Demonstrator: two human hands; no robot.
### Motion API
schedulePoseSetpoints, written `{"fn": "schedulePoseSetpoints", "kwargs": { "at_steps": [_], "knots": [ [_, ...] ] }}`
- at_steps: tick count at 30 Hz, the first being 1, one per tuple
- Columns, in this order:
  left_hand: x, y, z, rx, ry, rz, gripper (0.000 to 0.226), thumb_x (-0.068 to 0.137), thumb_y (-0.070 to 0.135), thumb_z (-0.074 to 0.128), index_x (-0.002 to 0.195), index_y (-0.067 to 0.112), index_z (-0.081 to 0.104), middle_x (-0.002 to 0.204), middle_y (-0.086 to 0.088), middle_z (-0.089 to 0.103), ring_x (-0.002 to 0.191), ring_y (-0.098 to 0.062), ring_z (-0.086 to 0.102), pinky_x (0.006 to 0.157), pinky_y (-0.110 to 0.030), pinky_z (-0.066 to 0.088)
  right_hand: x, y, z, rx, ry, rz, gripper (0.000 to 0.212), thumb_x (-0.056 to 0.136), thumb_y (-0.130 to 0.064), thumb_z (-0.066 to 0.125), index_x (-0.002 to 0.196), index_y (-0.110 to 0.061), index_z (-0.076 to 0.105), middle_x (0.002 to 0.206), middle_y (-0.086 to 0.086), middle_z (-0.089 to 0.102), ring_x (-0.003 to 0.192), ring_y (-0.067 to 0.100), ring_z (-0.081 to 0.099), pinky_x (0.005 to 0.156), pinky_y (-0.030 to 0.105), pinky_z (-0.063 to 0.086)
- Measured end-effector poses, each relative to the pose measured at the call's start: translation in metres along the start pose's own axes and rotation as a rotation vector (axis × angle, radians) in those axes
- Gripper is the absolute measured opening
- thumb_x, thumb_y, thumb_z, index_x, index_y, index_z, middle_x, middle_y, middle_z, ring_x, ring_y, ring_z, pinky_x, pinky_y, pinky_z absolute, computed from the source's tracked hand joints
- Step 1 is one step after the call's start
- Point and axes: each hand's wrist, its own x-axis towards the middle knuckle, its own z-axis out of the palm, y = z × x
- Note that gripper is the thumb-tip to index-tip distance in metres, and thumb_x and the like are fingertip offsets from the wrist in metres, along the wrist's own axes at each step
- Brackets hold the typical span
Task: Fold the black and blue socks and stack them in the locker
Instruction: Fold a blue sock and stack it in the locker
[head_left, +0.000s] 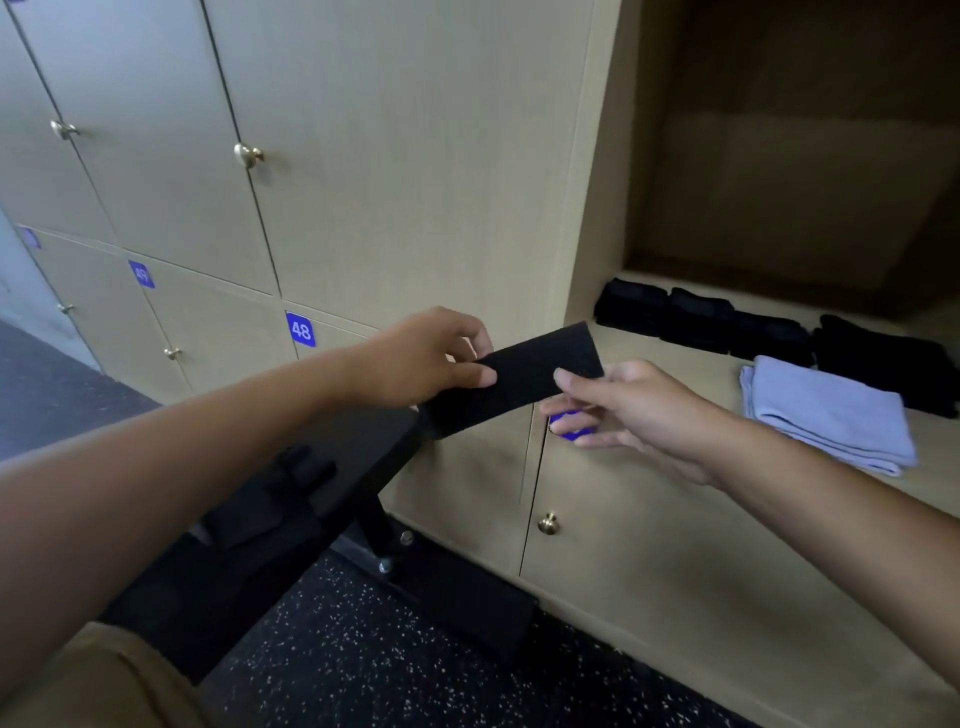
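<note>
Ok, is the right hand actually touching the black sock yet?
Touching. The head view shows the right hand with its thumb on the black sock and fingers beneath; the left hand pinches the other end.

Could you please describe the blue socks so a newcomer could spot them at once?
Look in the open beige wooden locker compartment at the right. On its floor, before a row of folded black sock bundles, lies the folded pale blue sock stack, the only light-coloured item.

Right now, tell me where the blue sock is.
The blue sock lies folded on the open locker's shelf, right of frame, in front of the row of black socks.
</note>
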Motion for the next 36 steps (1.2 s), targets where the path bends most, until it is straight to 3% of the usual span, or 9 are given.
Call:
{"fn": "schedulePoseSetpoints", "kwargs": {
  "at_steps": [5, 9, 14, 16, 20, 26, 30, 33, 36],
  "knots": [
    [0.009, 0.029, 0.032, -0.318, 0.081, 0.006, 0.015, 0.097, 0.017, 0.068, 0.089, 0.007, 0.062, 0.083, -0.015, 0.072, 0.068, -0.013, 0.065, 0.063, -0.023, 0.05, -0.012, -0.01, -0.017, 0.316, 0.121, -0.094, 0.011, 0.096, -0.021, 0.068, 0.098, -0.011, 0.063, 0.099, 0.008, 0.077, 0.087, 0.017, 0.076, 0.083, 0.035, 0.06],
    [0.014, 0.04, 0.058, -0.593, 0.098, -0.054, 0.015, 0.099, 0.019, 0.066, 0.092, 0.008, 0.061, 0.075, -0.008, 0.07, 0.063, -0.014, 0.064, 0.056, -0.022, 0.049, -0.015, -0.009, -0.032, 0.368, 0.155, -0.119, 0.016, 0.095, -0.021, 0.069, 0.086, -0.012, 0.06, 0.096, 0.003, 0.077, 0.08, 0.01, 0.073, 0.079, 0.029, 0.058],
    [0.024, 0.055, 0.073, -0.794, -0.022, -0.076, 0.019, 0.102, 0.024, 0.06, 0.087, 0.013, 0.057, 0.078, -0.006, 0.07, 0.063, -0.015, 0.064, 0.056, -0.023, 0.05, -0.02, 0.001, -0.037, 0.296, 0.183, -0.195, 0.022, 0.099, -0.016, 0.063, 0.114, -0.002, 0.069, 0.11, 0.007, 0.077, 0.098, 0.016, 0.074, 0.089, 0.03, 0.059],
    [0.029, 0.058, 0.078, -0.744, -0.038, -0.05, 0.018, 0.102, 0.026, 0.06, 0.089, 0.013, 0.059, 0.086, -0.01, 0.07, 0.072, -0.018, 0.065, 0.065, -0.026, 0.053, -0.022, 0.002, -0.039, 0.248, 0.266, -0.26, 0.019, 0.099, -0.011, 0.062, 0.115, -0.006, 0.071, 0.106, 0.005, 0.078, 0.099, 0.016, 0.075, 0.082, 0.025, 0.059],
    [0.035, 0.051, 0.082, -0.595, -0.041, -0.079, 0.015, 0.099, 0.029, 0.064, 0.1, 0.015, 0.064, 0.101, -0.007, 0.074, 0.086, -0.02, 0.069, 0.074, -0.031, 0.054, -0.02, -0.002, -0.058, -0.139, 0.559, -0.403, 0.008, 0.096, -0.014, 0.066, 0.098, -0.013, 0.074, 0.085, -0.002, 0.078, 0.076, 0.015, 0.073, 0.063, 0.024, 0.055],
    [0.038, 0.017, 0.072, -0.254, 0.01, -0.005, 0.004, 0.095, 0.029, 0.069, 0.092, 0.027, 0.068, 0.093, 0.001, 0.073, 0.077, -0.008, 0.065, 0.074, -0.035, 0.053, -0.008, -0.001, -0.089, -0.682, 0.785, -0.513, 0.018, 0.102, -0.027, 0.053, 0.096, -0.013, 0.063, 0.081, 0.006, 0.07, 0.078, 0.028, 0.063, 0.07, 0.044, 0.051],
    [0.03, 0.003, 0.069, -0.094, -0.047, -0.008, 0.011, 0.093, 0.037, 0.07, 0.1, 0.033, 0.063, 0.098, 0.011, 0.071, 0.09, -0.018, 0.069, 0.089, -0.045, 0.056, 0.007, 0.004, -0.087, -1.062, 0.775, -0.476, 0.018, 0.104, -0.024, 0.047, 0.099, -0.012, 0.059, 0.075, 0.008, 0.061, 0.073, 0.035, 0.056, 0.057, 0.041, 0.036],
    [0.027, 0.002, 0.068, -0.059, -0.06, 0.0, 0.014, 0.093, 0.039, 0.069, 0.103, 0.035, 0.061, 0.1, 0.014, 0.069, 0.092, -0.013, 0.067, 0.091, -0.043, 0.055, 0.015, 0.003, -0.071, -1.322, 0.728, -0.396, 0.02, 0.102, -0.016, 0.047, 0.114, -0.015, 0.063, 0.09, 0.01, 0.065, 0.081, 0.036, 0.058, 0.061, 0.036, 0.03],
    [0.027, 0.001, 0.067, -0.08, -0.071, -0.012, 0.015, 0.092, 0.04, 0.069, 0.104, 0.035, 0.061, 0.1, 0.013, 0.069, 0.091, -0.015, 0.068, 0.091, -0.043, 0.055, 0.023, 0.0, -0.052, -1.575, 0.575, -0.241, 0.016, 0.093, -0.003, 0.052, 0.103, -0.015, 0.056, 0.096, 0.007, 0.069, 0.085, 0.032, 0.058, 0.063, 0.033, 0.023]
  ]
}}
